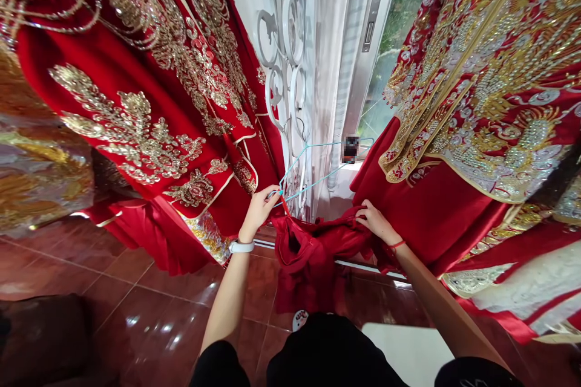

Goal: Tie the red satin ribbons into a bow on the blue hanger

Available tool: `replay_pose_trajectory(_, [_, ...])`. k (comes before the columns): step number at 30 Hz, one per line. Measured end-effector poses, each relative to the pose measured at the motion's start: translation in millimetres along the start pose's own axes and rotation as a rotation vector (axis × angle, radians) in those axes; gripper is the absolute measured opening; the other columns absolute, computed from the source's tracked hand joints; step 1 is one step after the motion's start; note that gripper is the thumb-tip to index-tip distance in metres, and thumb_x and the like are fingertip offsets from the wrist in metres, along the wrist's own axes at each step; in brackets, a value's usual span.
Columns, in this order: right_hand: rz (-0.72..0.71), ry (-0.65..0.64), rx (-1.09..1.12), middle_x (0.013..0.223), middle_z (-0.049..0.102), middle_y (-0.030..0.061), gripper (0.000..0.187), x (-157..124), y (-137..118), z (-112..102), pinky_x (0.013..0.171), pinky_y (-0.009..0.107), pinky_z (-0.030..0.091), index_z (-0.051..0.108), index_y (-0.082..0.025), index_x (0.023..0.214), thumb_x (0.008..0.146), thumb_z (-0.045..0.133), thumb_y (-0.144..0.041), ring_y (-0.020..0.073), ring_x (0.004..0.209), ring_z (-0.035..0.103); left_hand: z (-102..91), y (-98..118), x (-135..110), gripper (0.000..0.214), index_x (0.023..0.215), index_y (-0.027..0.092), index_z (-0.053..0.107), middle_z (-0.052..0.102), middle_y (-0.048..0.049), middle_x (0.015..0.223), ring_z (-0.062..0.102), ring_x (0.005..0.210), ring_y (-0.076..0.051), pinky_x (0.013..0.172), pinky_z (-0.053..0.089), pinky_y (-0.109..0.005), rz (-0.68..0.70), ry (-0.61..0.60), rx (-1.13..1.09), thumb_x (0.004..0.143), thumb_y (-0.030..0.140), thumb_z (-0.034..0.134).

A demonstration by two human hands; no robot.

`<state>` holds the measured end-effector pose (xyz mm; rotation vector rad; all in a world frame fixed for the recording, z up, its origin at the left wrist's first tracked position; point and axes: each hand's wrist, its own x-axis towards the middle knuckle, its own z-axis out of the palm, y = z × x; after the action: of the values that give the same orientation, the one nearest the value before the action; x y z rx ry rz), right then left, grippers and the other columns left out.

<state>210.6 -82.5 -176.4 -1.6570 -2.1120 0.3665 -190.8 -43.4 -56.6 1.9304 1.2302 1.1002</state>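
A thin light-blue wire hanger (307, 146) is tilted in front of me, one end within my left hand (259, 213). Those fingers are closed on the hanger's end, with a narrow red strap (285, 205) beside them. Below hangs a dark red garment (311, 260), bunched and folded so that its full shape is hidden. My right hand (374, 221) pinches the garment's upper edge on the right. The hanger's far end reaches toward the window frame, apart from my right hand.
Red gowns with gold beading (149, 127) hang on the left. An embroidered red and gold outfit (494, 91) hangs close on the right. Ahead are a white scrolled metal grille (295, 36) and a window (385, 66). A pale stool or board (406, 347) is near my body.
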Motion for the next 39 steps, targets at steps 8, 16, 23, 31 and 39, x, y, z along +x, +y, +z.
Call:
replay_pose_trajectory(8, [0.353, 0.258, 0.476, 0.083, 0.061, 0.0064, 0.031, 6.7, -8.0, -8.7, 0.088, 0.039, 0.052, 0.055, -0.021, 0.055, 0.078, 0.066, -0.038, 0.0231, 0.089, 0.059, -7.1, -1.1, 4.4, 0.043, 0.101, 0.015, 0.071, 0.068, -0.0041, 0.086, 0.047, 0.064, -0.013, 0.062, 0.041, -0.025, 0.016, 0.010, 0.013, 0.089, 0.054, 0.057])
replay_pose_trajectory(16, [0.379, 0.317, 0.983, 0.076, 0.070, 0.0054, 0.029, 33.2, -21.5, -45.2, 0.072, 0.033, 0.061, 0.066, -0.021, 0.080, 0.081, 0.058, -0.049, 0.0158, 0.067, 0.065, -33.2, -3.4, 8.5, 0.044, 0.096, 0.014, 0.073, 0.064, -0.0025, 0.074, 0.044, 0.058, -0.013, 0.058, 0.038, -0.026, 0.054, -0.038, 0.092, 0.088, 0.055, 0.057])
replay_pose_trajectory(23, [0.234, 0.581, 1.215, 0.101, 0.080, 0.0020, 0.043, 50.7, -28.2, -78.6, 0.069, 0.026, 0.062, 0.079, -0.025, 0.100, 0.061, 0.087, -0.039, 0.0102, 0.068, 0.067, -61.9, -0.4, 11.8, 0.045, 0.092, 0.014, 0.073, 0.067, -0.0045, 0.077, 0.049, 0.063, -0.015, 0.062, 0.043, -0.027, 0.061, -0.115, 0.090, 0.086, 0.058, 0.060])
replay_pose_trajectory(31, [0.066, 0.593, 0.862, 0.092, 0.081, 0.0018, 0.037, 78.3, -35.6, -108.5, 0.100, 0.046, 0.056, 0.082, -0.023, 0.088, 0.064, 0.086, -0.051, 0.0249, 0.099, 0.074, -64.5, -6.3, 18.8, 0.049, 0.090, 0.014, 0.073, 0.064, -0.0038, 0.073, 0.051, 0.064, -0.016, 0.062, 0.043, -0.028, 0.077, -0.149, 0.071, 0.083, 0.062, 0.062])
replay_pose_trajectory(39, [-0.092, 0.378, 0.642, 0.083, 0.080, 0.0041, 0.034, 98.9, -75.2, -128.8, 0.085, 0.041, 0.059, 0.080, -0.021, 0.075, 0.067, 0.080, -0.054, 0.0255, 0.084, 0.073, -59.2, -8.8, 17.4, 0.045, 0.088, 0.015, 0.072, 0.063, -0.0027, 0.071, 0.047, 0.062, -0.014, 0.058, 0.040, -0.026, 0.082, -0.129, 0.054, 0.084, 0.059, 0.063])
